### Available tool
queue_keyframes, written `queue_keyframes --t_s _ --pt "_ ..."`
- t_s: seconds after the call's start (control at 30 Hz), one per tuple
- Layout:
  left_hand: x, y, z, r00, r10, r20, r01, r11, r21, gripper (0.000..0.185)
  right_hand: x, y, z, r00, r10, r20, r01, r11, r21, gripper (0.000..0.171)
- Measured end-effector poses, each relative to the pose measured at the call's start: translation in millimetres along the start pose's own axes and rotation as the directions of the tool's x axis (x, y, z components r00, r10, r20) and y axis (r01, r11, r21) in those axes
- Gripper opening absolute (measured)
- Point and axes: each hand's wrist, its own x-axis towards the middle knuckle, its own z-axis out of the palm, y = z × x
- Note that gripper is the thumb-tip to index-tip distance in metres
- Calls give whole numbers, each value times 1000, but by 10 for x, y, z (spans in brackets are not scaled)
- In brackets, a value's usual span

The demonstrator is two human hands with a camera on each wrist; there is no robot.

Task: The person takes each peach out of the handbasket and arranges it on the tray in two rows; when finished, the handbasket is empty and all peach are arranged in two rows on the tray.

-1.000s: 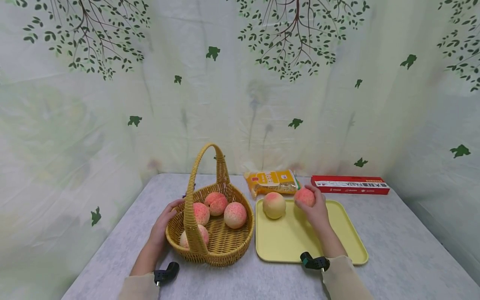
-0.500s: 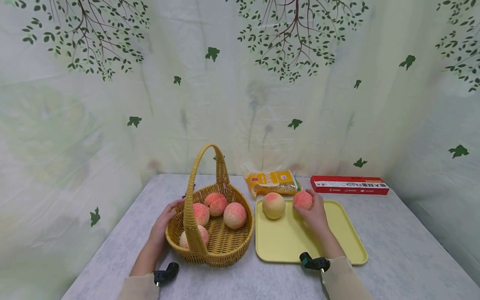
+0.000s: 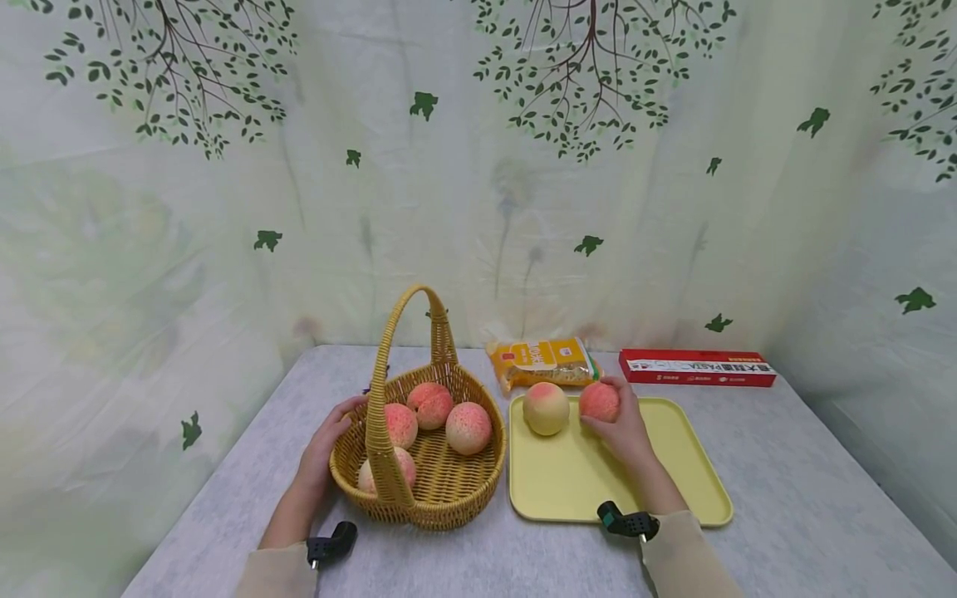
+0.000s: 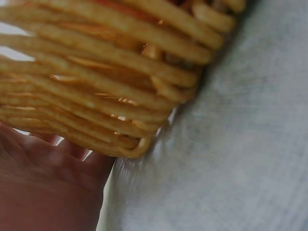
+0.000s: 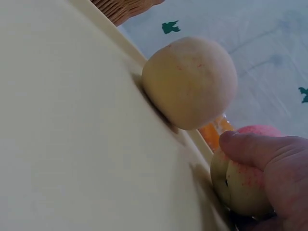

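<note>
Peach sits in my right hand, fingers curled round it, at the far edge of the yellow tray, near another peach to its left. My left hand rests flat against the basket, fingers relaxed.

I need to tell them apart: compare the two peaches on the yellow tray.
The left peach is paler, mostly cream-yellow with a faint blush; the right peach is redder. The left peach sits free, untouched; the right peach is gripped by the right hand. The left peach looks slightly larger. Both are round and lie at the far edge of the yellow tray.
</note>
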Motion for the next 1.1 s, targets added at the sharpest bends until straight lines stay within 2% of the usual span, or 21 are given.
queue_keyframes --t_s 0.13,0.27,0.53,0.9,1.1 --pt "-9 2 -3 1000 -7 -1 7 1000 5 48 2 22 5 1000 -12 -8 12 1000 -5 84" --pt "-9 5 -2 1000 -10 2 10 1000 -2 47 3 34 8 1000 -10 -13 10 1000 0 82" --pt "-18 -4 -1 1000 -8 -1 8 1000 -9 47 -11 27 8 1000 25 11 -25 999 42 78" --pt "-16 -3 6 1000 -21 3 21 1000 -21 47 -25 14 -6 996 74 46 -77 996 54 79" --pt "-14 6 2 1000 -6 4 6 1000 -7 48 -20 27 -7 995 90 41 -91 995 40 78"
